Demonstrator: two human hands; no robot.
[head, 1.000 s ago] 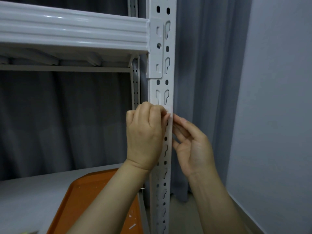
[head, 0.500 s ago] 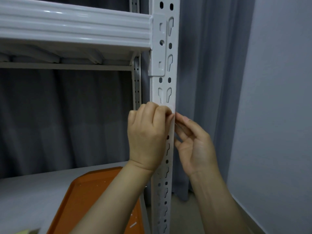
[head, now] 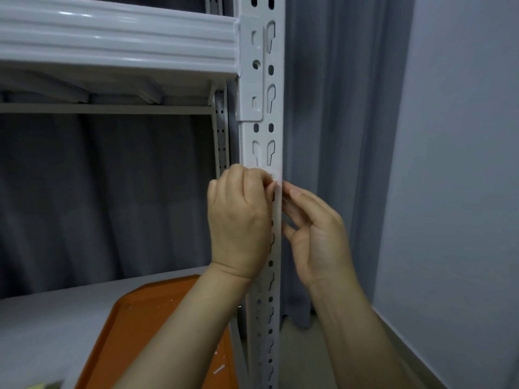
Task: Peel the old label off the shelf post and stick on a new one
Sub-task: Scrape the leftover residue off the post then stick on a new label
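The white shelf post (head: pixel 263 134) stands before you, with the orange tray (head: pixel 157 318) low to its left. Your left hand (head: pixel 238 220) is curled against the post's face, fingertips pinching at the label (head: pixel 275 175). Your right hand (head: pixel 317 237) is loosely open, fingertips touching the post's right edge. This looks like the peeling step. Next, lift a corner slowly so it doesn't tear.

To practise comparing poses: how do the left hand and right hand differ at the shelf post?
The left hand shows its back, the right hand its palm. The left hand's fingers curl tight, pinching at the label; the right hand's fingers stretch out. The left hand is in front of the shelf post, the right hand beside its right edge. Both reach the label's height.
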